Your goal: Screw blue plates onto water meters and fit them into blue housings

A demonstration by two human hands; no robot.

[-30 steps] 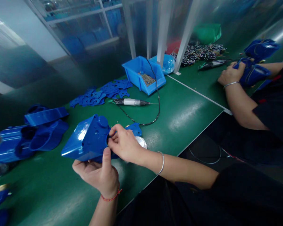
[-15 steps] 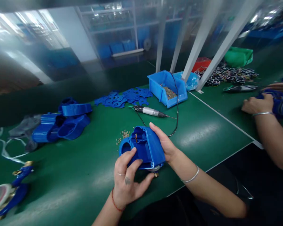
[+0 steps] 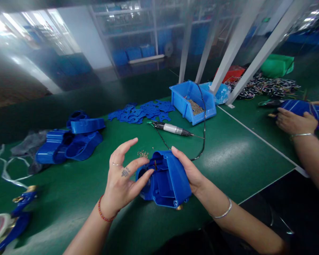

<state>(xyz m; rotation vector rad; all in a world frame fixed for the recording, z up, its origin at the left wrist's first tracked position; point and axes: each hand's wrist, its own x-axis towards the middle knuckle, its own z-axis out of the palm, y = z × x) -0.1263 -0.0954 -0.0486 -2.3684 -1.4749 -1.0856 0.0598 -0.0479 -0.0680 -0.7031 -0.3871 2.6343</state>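
Observation:
A blue plastic housing (image 3: 163, 189) with an open cavity and a round opening at its left is tilted above the green table. My right hand (image 3: 192, 173) grips its right side, thumb along the upper edge. Thin coloured wires (image 3: 155, 164) show in the upper part of the cavity. A brass fitting (image 3: 179, 207) peeks out below. My left hand (image 3: 127, 173) is at the left of the housing, index finger and thumb apart near the wires, middle finger raised. Small screws (image 3: 143, 154) lie on the table just behind.
An electric screwdriver (image 3: 174, 129) with a black cord lies beyond the housing. Behind it are a blue bin (image 3: 182, 104) of screws and flat blue pieces (image 3: 145, 111). Blue casings (image 3: 54, 145) and a brass-ended meter (image 3: 22, 209) lie left. A co-worker's hand (image 3: 296, 122) is at right.
My left hand has left the housing's lower edge and moved up and left, its fingers now by the wires. The housing has come slightly nearer and tilted, still in my right hand.

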